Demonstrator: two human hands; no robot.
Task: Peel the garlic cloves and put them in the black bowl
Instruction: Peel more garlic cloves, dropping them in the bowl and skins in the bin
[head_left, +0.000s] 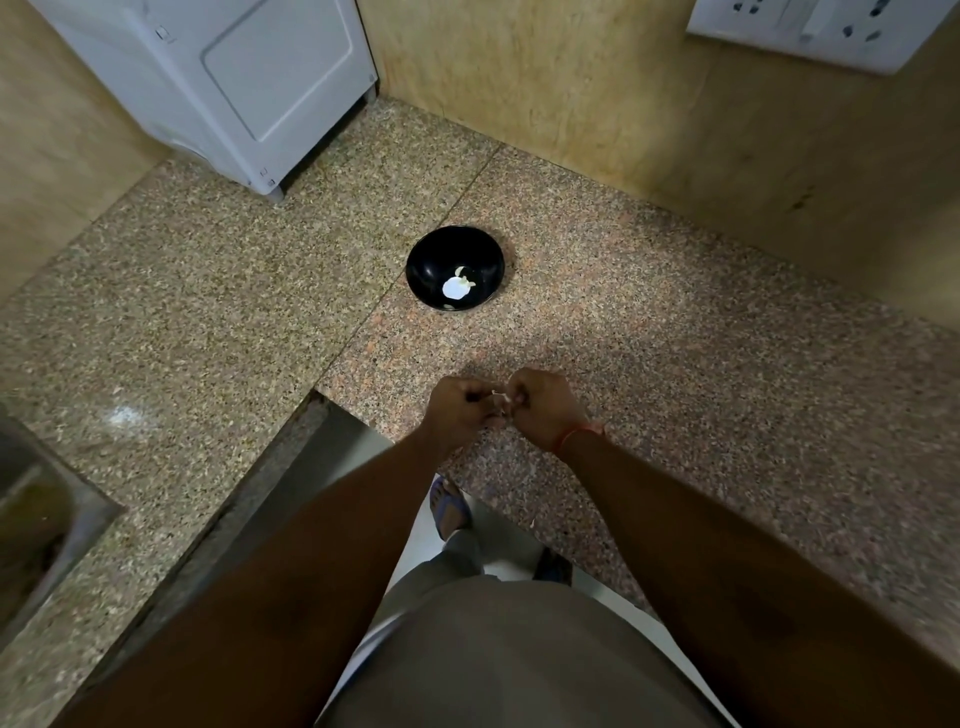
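At the far left a steel sink (36, 519) is set into the speckled granite worktop (208, 291), and behind it a white appliance (234, 83) stands against the wall; small marks are seen on its casing, but no writing can be read.

The left forearm is stretched forward and slightly rightward from the bottom of the view, bare to the wrist. The left hand (460, 410) is held just above the worktop's front edge with its back turned up and its fingers curled under into a tight grip. Between the two hands a small pale garlic clove (500, 401) is pinched, only a sliver of it being visible; how much skin is on it cannot be told.

Beyond the hands, well apart from them, the black bowl (456, 267) is placed upright on the worktop near a seam in the stone. Pale garlic pieces (457, 287) are seen lying on its bottom.

The right hand (543, 408) mirrors the left, knuckles up, fingers curled inward, its grip closed on the same clove. A red thread band (582, 434) is worn at the right wrist, and the right forearm runs back to the lower right corner.

At the upper right a white socket panel (810, 31) is fixed to the tiled wall; no lettering is legible on it.
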